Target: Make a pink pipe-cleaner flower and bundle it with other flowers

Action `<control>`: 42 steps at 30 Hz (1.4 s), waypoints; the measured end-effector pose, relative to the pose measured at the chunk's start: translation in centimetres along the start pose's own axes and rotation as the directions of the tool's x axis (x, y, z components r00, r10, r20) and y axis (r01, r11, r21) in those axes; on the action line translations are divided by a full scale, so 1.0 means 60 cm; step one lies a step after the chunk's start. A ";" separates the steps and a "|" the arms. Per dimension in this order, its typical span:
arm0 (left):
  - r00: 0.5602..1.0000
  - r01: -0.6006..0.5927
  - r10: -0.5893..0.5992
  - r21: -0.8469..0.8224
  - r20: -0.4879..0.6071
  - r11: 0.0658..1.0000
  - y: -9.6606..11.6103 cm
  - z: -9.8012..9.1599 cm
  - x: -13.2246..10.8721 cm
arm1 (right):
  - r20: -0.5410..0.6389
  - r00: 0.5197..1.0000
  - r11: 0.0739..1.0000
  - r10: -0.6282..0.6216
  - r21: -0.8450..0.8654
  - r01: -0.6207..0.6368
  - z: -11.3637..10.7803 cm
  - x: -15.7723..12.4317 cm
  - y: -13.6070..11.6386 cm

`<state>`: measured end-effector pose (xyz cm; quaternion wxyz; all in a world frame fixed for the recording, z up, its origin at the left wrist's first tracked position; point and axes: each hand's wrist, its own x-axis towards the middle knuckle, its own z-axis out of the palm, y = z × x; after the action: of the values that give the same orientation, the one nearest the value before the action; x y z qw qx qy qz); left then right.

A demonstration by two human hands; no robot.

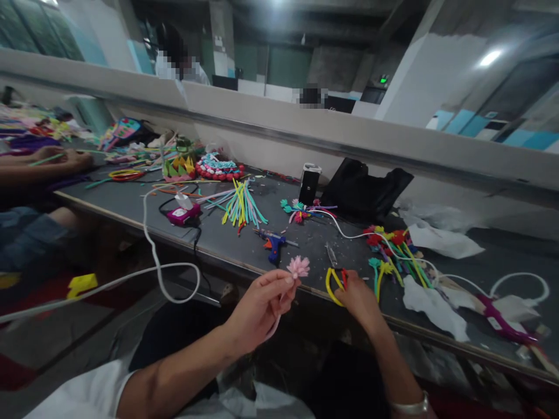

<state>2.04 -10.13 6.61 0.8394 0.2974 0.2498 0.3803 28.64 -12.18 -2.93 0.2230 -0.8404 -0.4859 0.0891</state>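
Note:
My left hand is closed, pinching a fluffy pink pipe-cleaner flower between thumb and fingertips; its pale stem hangs below the palm. At the table's front edge, my right hand has its fingers around the handles of yellow-and-red scissors, whose blades point away over the tabletop. A blue hot glue gun lies just beyond my left hand. Past it is a spread bundle of yellow, mint and lilac pipe cleaners. Small teal and pink pipe-cleaner flowers lie farther back.
Right of the scissors are red, green and yellow pipe-cleaner flowers and crumpled white paper. A black bag and a phone stand at the back. White cables and a purple power strip lie leftward. Another person's hands work far left.

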 end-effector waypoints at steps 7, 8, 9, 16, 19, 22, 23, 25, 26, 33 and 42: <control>0.999 0.015 -0.016 -0.032 -0.041 0.999 -0.013 0.013 -0.003 | 0.119 0.993 0.841 0.000 0.537 -0.064 -0.030 -0.051 0.011; 0.999 0.017 -0.019 -0.037 -0.049 0.999 -0.015 0.015 -0.002 | 0.132 0.991 0.643 -0.026 0.761 -0.084 -0.031 -0.069 0.003; 0.998 0.020 -0.022 -0.039 -0.053 0.999 -0.017 0.016 -0.002 | 0.158 0.984 0.421 -0.080 0.900 -0.111 -0.031 -0.089 -0.008; 0.999 0.015 -0.016 -0.024 -0.045 1.000 -0.029 0.026 -0.003 | 0.089 0.993 0.172 -0.083 0.982 -0.074 -0.015 -0.183 -0.101; 0.998 0.020 -0.022 -0.036 -0.057 0.999 -0.032 0.027 -0.007 | 0.009 1.000 0.301 -0.025 0.954 -0.001 -0.008 -0.206 -0.113; 0.997 0.050 -0.052 -0.036 -0.059 0.998 -0.036 0.026 -0.010 | -0.121 0.992 0.488 0.038 0.868 0.088 -0.001 -0.221 -0.110; 0.996 0.061 -0.063 -0.033 -0.056 0.998 -0.037 0.025 -0.010 | -0.173 0.985 0.556 0.014 0.820 0.136 0.001 -0.223 -0.107; 0.996 0.074 -0.076 -0.030 -0.056 0.997 -0.040 0.023 -0.011 | -0.267 0.960 0.661 -0.090 0.705 0.258 0.004 -0.223 -0.103; 0.995 0.076 -0.077 -0.029 -0.056 0.997 -0.041 0.023 -0.012 | -0.293 0.944 0.693 -0.150 0.649 0.312 0.004 -0.222 -0.102; 0.992 0.102 -0.105 -0.046 -0.069 0.994 -0.044 0.024 -0.015 | -0.357 0.862 0.793 -0.361 0.368 0.485 -0.007 -0.217 -0.116; 0.992 0.100 -0.100 -0.015 -0.078 0.995 -0.049 0.021 -0.012 | -0.385 0.845 0.831 -0.371 0.269 0.488 -0.011 -0.216 -0.113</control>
<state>3.87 -12.64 5.60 0.8486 0.2646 0.2950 0.3506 16.94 -20.56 -0.09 0.4609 -0.6559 -0.5977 -0.0135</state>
